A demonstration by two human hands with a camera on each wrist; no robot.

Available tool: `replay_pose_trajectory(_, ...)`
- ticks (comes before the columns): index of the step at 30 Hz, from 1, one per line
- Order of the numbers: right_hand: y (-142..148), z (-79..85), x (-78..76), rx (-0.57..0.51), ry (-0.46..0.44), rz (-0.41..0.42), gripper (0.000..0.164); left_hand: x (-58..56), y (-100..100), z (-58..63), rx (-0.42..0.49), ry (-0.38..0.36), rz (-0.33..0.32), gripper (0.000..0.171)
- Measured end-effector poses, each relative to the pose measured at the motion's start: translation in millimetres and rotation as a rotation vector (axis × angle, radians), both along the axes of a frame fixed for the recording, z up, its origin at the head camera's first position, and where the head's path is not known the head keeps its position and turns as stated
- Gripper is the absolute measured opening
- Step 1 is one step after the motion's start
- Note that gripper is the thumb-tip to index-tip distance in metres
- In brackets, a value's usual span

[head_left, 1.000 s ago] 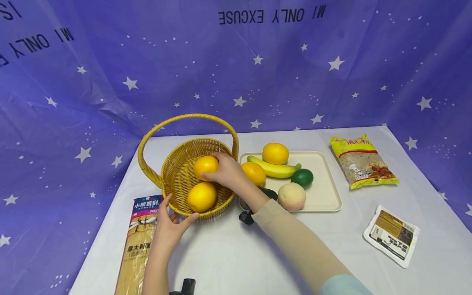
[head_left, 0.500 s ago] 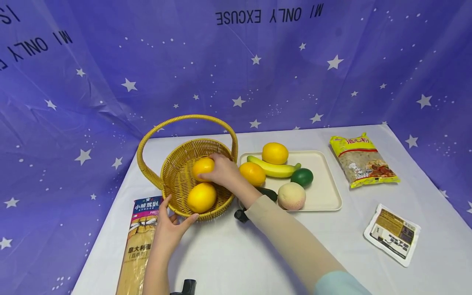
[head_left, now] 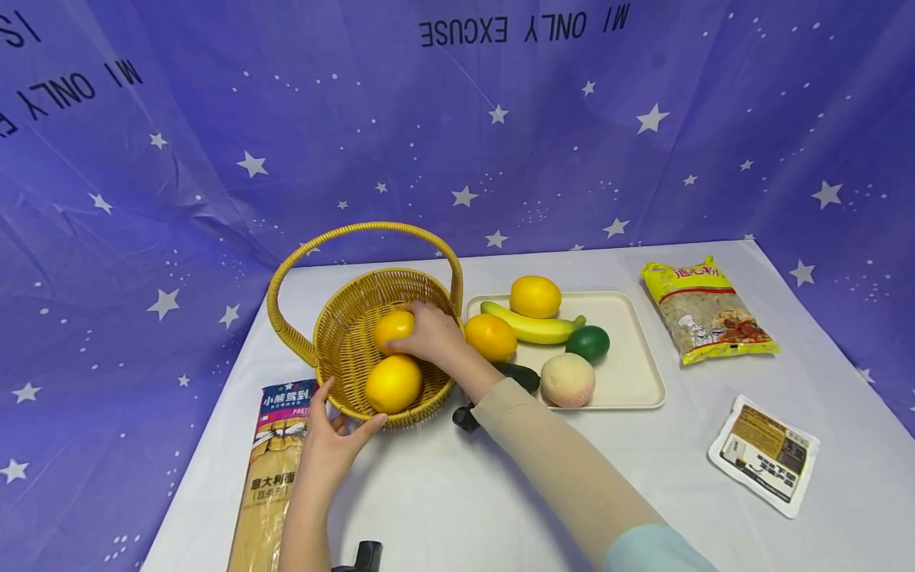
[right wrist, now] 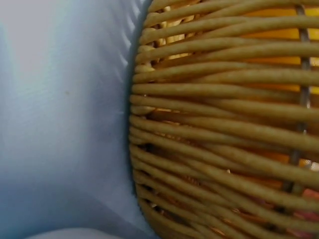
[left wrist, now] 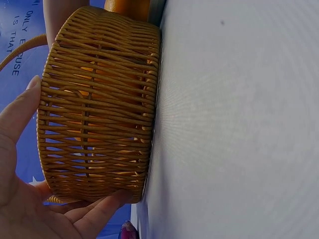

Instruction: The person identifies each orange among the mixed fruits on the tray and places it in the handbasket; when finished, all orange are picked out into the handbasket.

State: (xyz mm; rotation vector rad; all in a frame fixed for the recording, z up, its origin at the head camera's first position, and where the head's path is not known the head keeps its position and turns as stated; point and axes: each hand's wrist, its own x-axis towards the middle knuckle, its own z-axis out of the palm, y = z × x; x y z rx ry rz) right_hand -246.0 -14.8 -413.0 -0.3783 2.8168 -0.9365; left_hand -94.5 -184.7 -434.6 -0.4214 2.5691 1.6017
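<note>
A wicker basket (head_left: 357, 318) with a tall arched handle stands at the left of the table. My left hand (head_left: 336, 437) holds its near-left side, the thumb on the front rim and the fingers round the wall, as the left wrist view also shows. My right hand (head_left: 431, 334) reaches over the right rim and grips an orange (head_left: 393, 330) low inside the basket. A second orange (head_left: 394, 384) lies just in front of it. In the right wrist view the basket wall (right wrist: 224, 119) fills the right side and hides the hand.
Right of the basket, a cream tray (head_left: 636, 381) bears an orange (head_left: 491, 338), a lemon (head_left: 535, 297), a banana (head_left: 536, 329), a green fruit (head_left: 588, 344), a peach (head_left: 568, 380) and a dark green vegetable (head_left: 520, 376). Pasta packets (head_left: 268, 477) (head_left: 708, 314) and a white-edged sachet (head_left: 765, 454) lie around.
My right hand has sunk a little deeper into the basket with the orange. The left hand stays at the basket's side.
</note>
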Motion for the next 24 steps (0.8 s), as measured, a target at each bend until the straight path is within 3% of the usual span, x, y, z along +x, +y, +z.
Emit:
replay_pose_trajectory(18, -0.4, 1.2, 2.2, 0.040, -0.016, 0.023, 0.084, -0.1, 0.0, -0.5, -0.003, 0.005, 0.006, 0.110)
replay_pose_trajectory(24, 4.1, 9.5, 3.9, 0.066, 0.046, 0.037, 0.083, 0.1, -0.7, -1.1, -0.006, 0.004, 0.000, 0.110)
